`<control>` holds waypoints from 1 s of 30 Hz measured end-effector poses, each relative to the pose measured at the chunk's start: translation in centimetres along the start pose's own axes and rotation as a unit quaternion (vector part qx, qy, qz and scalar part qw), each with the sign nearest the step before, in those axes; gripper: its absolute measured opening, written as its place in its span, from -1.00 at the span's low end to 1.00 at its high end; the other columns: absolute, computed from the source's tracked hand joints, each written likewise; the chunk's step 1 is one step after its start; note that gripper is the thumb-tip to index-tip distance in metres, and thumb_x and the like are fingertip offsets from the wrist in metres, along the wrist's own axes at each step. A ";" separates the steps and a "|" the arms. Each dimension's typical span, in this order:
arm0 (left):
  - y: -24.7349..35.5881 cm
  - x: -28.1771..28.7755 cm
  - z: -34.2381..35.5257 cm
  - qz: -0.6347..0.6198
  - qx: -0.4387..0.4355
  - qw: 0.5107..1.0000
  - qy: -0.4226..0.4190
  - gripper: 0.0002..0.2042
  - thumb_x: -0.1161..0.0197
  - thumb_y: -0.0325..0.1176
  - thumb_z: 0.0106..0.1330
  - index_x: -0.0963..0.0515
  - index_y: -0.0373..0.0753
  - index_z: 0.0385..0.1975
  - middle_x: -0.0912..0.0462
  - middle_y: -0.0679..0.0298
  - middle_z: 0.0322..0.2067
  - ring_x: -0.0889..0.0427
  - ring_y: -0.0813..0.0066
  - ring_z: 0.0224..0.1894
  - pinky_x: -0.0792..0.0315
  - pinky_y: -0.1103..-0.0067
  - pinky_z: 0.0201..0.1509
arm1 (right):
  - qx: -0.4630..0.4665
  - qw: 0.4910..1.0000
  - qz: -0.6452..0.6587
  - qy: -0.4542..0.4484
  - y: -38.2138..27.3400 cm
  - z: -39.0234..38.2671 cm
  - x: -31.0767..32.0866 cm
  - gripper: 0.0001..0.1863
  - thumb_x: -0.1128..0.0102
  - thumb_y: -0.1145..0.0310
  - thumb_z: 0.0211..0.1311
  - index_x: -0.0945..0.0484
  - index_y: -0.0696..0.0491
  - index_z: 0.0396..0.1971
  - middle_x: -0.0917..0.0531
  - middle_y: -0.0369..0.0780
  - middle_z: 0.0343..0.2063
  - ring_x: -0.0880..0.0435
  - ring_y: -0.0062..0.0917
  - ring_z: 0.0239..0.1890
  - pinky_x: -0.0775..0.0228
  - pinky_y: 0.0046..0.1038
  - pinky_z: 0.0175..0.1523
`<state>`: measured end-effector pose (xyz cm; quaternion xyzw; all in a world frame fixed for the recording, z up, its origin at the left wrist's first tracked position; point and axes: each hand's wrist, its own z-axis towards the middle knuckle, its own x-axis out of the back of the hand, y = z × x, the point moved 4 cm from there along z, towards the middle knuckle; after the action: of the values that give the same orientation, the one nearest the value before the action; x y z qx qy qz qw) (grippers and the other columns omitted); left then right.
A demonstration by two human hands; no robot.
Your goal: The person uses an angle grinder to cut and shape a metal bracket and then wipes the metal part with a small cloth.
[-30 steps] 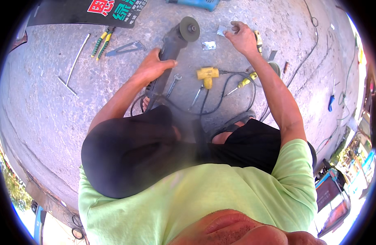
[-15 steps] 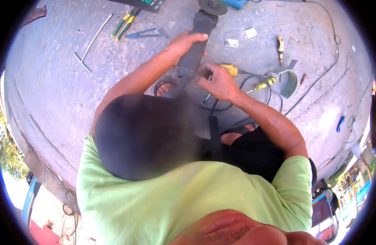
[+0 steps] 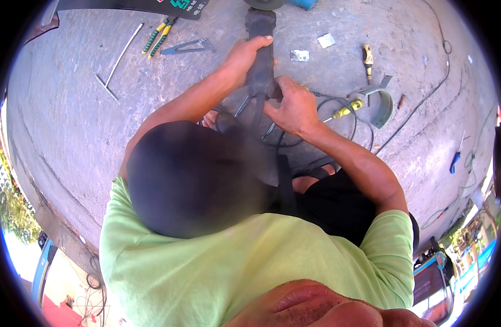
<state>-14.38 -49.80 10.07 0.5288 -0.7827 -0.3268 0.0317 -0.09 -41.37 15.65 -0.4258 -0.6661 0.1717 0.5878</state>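
Note:
A dark angle grinder (image 3: 260, 71) points away from me, its disc (image 3: 264, 2) cut off by the top edge of the picture. My left hand (image 3: 244, 59) is wrapped around its body, thumb lying on top. At the grinder's rear end, where the cord leaves, my right hand (image 3: 295, 104) is closed with thumb and fingers around the casing. A round black shape blocks the view below the cord. Just right of that hand lies a yellow-green screwdriver (image 3: 348, 110), and past it a curved metal guard (image 3: 385, 106).
Pliers (image 3: 162, 37), a T-handle wrench (image 3: 120, 61) and a pin spanner (image 3: 188, 47) lie at the left. Two small silvery squares, one a packet (image 3: 300, 55), lie beyond my right hand. Farther right are a cream-handled screwdriver (image 3: 368, 57), a blue-handled screwdriver (image 3: 455, 159) and a long cable (image 3: 414, 117).
The grinder has swung upright from a slant, its head moving left and up. My right hand, earlier held beside the rear end, now closes on it. A yellow tool behind that hand is mostly hidden now.

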 end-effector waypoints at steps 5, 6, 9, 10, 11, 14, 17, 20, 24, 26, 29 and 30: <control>-0.9 -0.4 0.0 -0.014 -0.009 1.000 0.012 -0.56 -0.33 -0.13 0.35 -0.43 -0.37 -0.01 -0.63 0.07 -0.28 -0.72 0.27 -0.33 -0.64 0.31 -0.35 | 0.135 0.986 -0.089 0.044 0.1 -0.1 1.1 -0.58 -0.44 0.07 0.00 -0.54 0.12 -0.39 -0.66 -0.14 -0.51 -0.71 -0.15 -0.41 -0.54 -0.18 -0.26; -1.1 -0.4 0.0 -0.014 -0.012 1.000 0.011 -0.55 -0.33 -0.13 0.35 -0.42 -0.37 0.00 -0.63 0.07 -0.27 -0.72 0.27 -0.32 -0.64 0.30 -0.34 | 0.134 0.986 -0.091 0.036 0.3 -0.2 1.2 -0.58 -0.43 0.08 0.00 -0.53 0.12 -0.40 -0.65 -0.14 -0.51 -0.70 -0.14 -0.41 -0.54 -0.17 -0.26; -1.6 -0.3 0.2 -0.029 -0.008 0.999 0.011 -0.56 -0.32 -0.13 0.36 -0.42 -0.37 -0.01 -0.63 0.05 -0.28 -0.72 0.26 -0.32 -0.64 0.31 -0.33 | 0.127 0.988 -0.089 0.003 1.0 -0.2 1.2 -0.60 -0.41 0.09 0.00 -0.51 0.12 -0.41 -0.64 -0.10 -0.48 -0.69 -0.09 -0.38 -0.54 -0.14 -0.23; -1.7 -0.2 0.3 -0.026 -0.012 1.000 0.010 -0.57 -0.31 -0.13 0.36 -0.43 -0.37 -0.02 -0.63 0.05 -0.29 -0.72 0.25 -0.32 -0.64 0.31 -0.32 | 0.122 0.989 -0.082 -0.015 1.2 -0.1 1.4 -0.59 -0.41 0.10 0.00 -0.51 0.13 -0.39 -0.65 -0.08 -0.46 -0.69 -0.07 -0.35 -0.53 -0.12 -0.22; -1.8 -0.1 0.4 -0.023 -0.016 1.000 0.010 -0.57 -0.30 -0.12 0.36 -0.43 -0.37 -0.02 -0.63 0.05 -0.29 -0.72 0.25 -0.32 -0.64 0.32 -0.32 | 0.117 0.990 -0.075 -0.033 1.4 0.0 1.5 -0.59 -0.41 0.11 0.00 -0.51 0.13 -0.37 -0.66 -0.05 -0.43 -0.69 -0.05 -0.32 -0.53 -0.11 -0.20; -2.4 0.1 0.3 -0.019 -0.005 1.000 0.008 -0.58 -0.29 -0.10 0.37 -0.44 -0.36 -0.04 -0.64 0.05 -0.31 -0.71 0.25 -0.34 -0.64 0.33 -0.32 | 0.091 0.982 0.028 -0.162 3.5 0.3 1.3 -0.50 -0.40 0.10 0.02 -0.55 0.18 -0.17 -0.71 -0.02 -0.27 -0.73 -0.16 -0.16 -0.55 -0.18 -0.08; -3.0 0.1 -0.2 0.001 -0.004 1.000 -0.002 -0.58 -0.28 -0.08 0.37 -0.45 -0.35 -0.06 -0.64 0.06 -0.32 -0.70 0.25 -0.35 -0.63 0.34 -0.31 | -0.010 0.899 0.323 -0.297 5.6 0.4 0.2 -0.26 -0.37 -0.13 0.15 -0.54 0.22 0.09 -0.74 -0.08 -0.11 -0.75 -0.29 -0.03 -0.56 -0.28 0.07; -4.2 -0.3 -0.7 0.017 -0.018 1.000 0.003 -0.59 -0.25 -0.04 0.40 -0.49 -0.34 -0.10 -0.65 0.09 -0.33 -0.70 0.28 -0.33 -0.61 0.36 -0.24 | -0.193 0.844 0.376 -0.330 5.1 -0.4 -0.3 -0.13 -0.32 -0.22 0.23 -0.42 0.22 0.29 -0.66 -0.11 0.07 -0.67 -0.33 0.10 -0.53 -0.26 0.14; -5.0 -1.3 -1.4 0.020 -0.017 1.000 -0.011 -0.58 -0.24 -0.04 0.41 -0.47 -0.34 -0.08 -0.64 0.09 -0.32 -0.70 0.29 -0.30 -0.62 0.37 -0.20 | -0.226 0.840 0.411 -0.275 3.1 -1.0 -0.7 -0.04 -0.34 -0.29 0.20 -0.36 0.19 0.34 -0.60 -0.10 0.16 -0.58 -0.29 0.22 -0.53 -0.26 0.14; -5.1 -1.6 -1.4 0.029 -0.010 0.999 -0.023 -0.59 -0.24 -0.06 0.41 -0.46 -0.33 -0.06 -0.64 0.09 -0.30 -0.70 0.29 -0.29 -0.62 0.37 -0.19 | -0.240 0.824 0.438 -0.266 3.2 -1.1 -1.3 -0.04 -0.37 -0.27 0.18 -0.36 0.18 0.34 -0.60 -0.10 0.15 -0.60 -0.29 0.19 -0.55 -0.26 0.12; -4.7 -2.2 -1.2 0.057 -0.029 0.997 -0.033 -0.59 -0.25 -0.08 0.40 -0.46 -0.32 -0.02 -0.63 0.10 -0.29 -0.70 0.30 -0.29 -0.62 0.38 -0.18 | -0.251 0.821 0.452 -0.242 3.3 -1.2 -1.4 -0.02 -0.42 -0.25 0.14 -0.34 0.17 0.35 -0.60 -0.10 0.13 -0.61 -0.31 0.16 -0.57 -0.25 0.09; -4.5 -2.4 -1.0 0.070 -0.042 0.996 -0.047 -0.59 -0.25 -0.08 0.40 -0.46 -0.32 -0.01 -0.63 0.10 -0.28 -0.69 0.31 -0.29 -0.62 0.39 -0.18 | -0.253 0.823 0.452 -0.232 3.3 -1.2 -1.4 -0.01 -0.43 -0.25 0.12 -0.34 0.17 0.36 -0.61 -0.09 0.12 -0.62 -0.31 0.15 -0.57 -0.25 0.07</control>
<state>-9.31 -49.24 9.07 0.4550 -0.8040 -0.3808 0.0397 2.12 -40.86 12.65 -0.7607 -0.5357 0.3373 0.1438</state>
